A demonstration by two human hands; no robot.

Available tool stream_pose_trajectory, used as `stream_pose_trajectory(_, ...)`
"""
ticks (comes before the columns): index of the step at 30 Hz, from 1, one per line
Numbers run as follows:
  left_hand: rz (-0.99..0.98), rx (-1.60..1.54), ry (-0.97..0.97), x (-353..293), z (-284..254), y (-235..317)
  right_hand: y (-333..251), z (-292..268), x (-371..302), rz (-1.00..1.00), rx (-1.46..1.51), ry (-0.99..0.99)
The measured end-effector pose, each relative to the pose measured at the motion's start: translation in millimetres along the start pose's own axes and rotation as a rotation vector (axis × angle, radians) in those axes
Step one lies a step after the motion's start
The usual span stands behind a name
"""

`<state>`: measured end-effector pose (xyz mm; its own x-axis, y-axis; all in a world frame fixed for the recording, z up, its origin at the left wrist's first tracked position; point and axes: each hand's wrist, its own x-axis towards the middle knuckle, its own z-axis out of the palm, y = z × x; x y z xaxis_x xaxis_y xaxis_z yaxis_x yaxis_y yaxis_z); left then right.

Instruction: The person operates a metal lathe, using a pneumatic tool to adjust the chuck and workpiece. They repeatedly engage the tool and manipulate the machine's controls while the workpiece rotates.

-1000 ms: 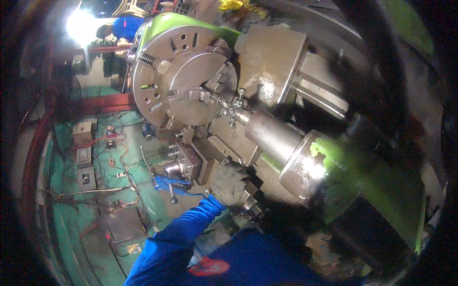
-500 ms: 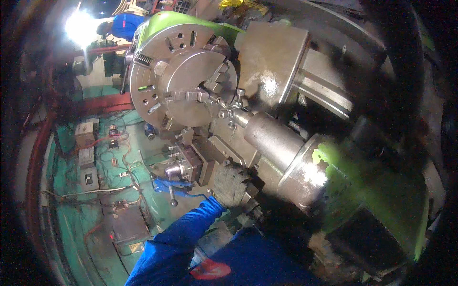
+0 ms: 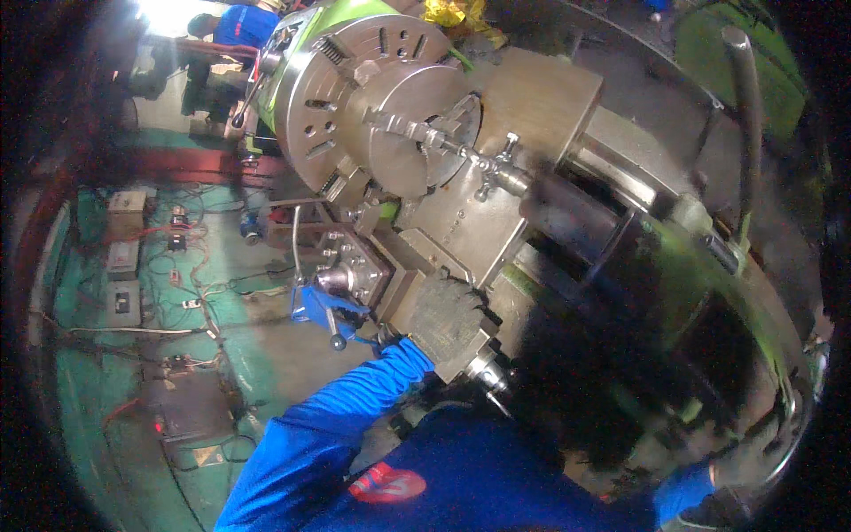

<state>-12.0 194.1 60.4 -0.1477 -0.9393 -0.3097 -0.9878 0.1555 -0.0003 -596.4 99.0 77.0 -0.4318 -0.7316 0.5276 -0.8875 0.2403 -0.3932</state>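
Observation:
My gloved left hand (image 3: 448, 324) lies over a metal block on the lathe's carriage (image 3: 470, 355), its fingers bent over the block's edge. At the lower right, my right hand (image 3: 745, 467) is beside the curved metal rim of a handwheel (image 3: 792, 434); dimness and blur hide its fingers. Ahead is a lathe chuck (image 3: 403, 151) with jaws, in front of a large slotted faceplate (image 3: 306, 111). A thin metal rod (image 3: 456, 151) runs from the jaws to a fitting with crossed handles (image 3: 503, 170) at the tailstock's end (image 3: 576, 213).
Left of my left hand stands a tool post (image 3: 350, 275) with bolts and a ball-ended lever (image 3: 337, 340), a blue cloth (image 3: 324, 306) beside it. Boxes (image 3: 124, 301) and loose cables (image 3: 208, 306) lie on the green floor. A person in blue (image 3: 244, 27) is at the far left.
My view has shifted, and the machine appears turned in it. My right hand and the handwheel rim have come into view. The chuck's jaws stand at a different angle. My left hand stays on the block.

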Motion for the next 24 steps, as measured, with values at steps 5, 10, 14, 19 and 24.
stream_pose_trajectory(5,-0.291,-0.266,-0.064,-7.5,-11.3,-7.0,-34.7,11.9,7.1,-0.176,0.083,-0.046)
stream_pose_trajectory(10,-0.111,0.161,-0.057,-0.6,-16.0,8.4,-25.2,-5.0,8.1,-0.136,-0.107,0.010)
stream_pose_trajectory(14,0.006,-0.044,0.296,-28.7,-10.5,-12.1,-122.9,-43.8,-19.1,-0.206,0.186,0.119)
stream_pose_trajectory(19,0.088,-0.156,0.306,-38.3,-5.0,-18.3,-89.0,-45.6,-140.2,0.007,0.129,0.088)
stream_pose_trajectory(24,0.116,-0.305,0.377,-51.8,33.7,-32.7,-98.2,-56.5,-280.8,0.132,0.476,-0.541)
